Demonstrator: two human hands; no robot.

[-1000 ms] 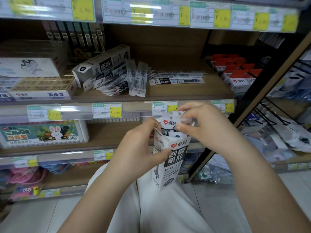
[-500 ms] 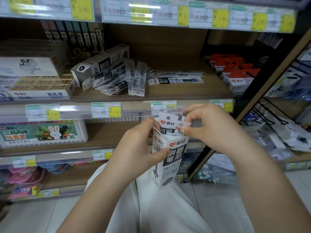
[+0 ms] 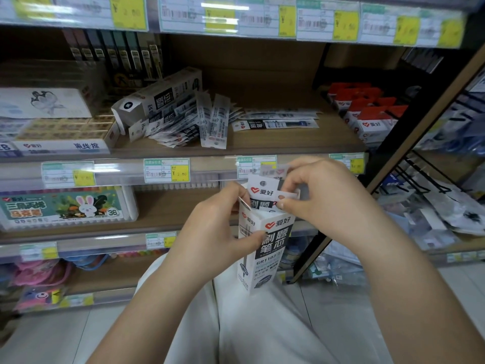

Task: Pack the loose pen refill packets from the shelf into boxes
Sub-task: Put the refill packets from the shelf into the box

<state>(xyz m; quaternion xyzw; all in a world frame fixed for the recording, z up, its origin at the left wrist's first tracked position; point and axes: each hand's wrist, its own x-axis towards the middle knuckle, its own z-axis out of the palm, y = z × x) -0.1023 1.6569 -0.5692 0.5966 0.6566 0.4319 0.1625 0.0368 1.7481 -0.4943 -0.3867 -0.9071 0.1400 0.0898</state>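
Packets (image 3: 262,195) were pushed slightly deeper; box (image 3: 265,248) gripped by left hand (image 3: 223,227), right hand (image 3: 315,198) apparently pinching packets; tops should be aligned.

In front of you runs the wooden shelf (image 3: 275,145), and the landmark on it is the white refill box (image 3: 157,97) lying on its side. Just right of that box and spilling toward the shelf's front edge lies a heap of loose refill packets (image 3: 183,127) — two long packets (image 3: 215,122) lean on its right side. Farther right of the box, a few flat packets (image 3: 275,122) lie lengthwise. Well right of it stand red-topped boxes (image 3: 367,114) in a row. Left of the box sits a tray of yellowish erasers (image 3: 60,132) — a clear case with a drawing (image 3: 44,101) rests on top of it.
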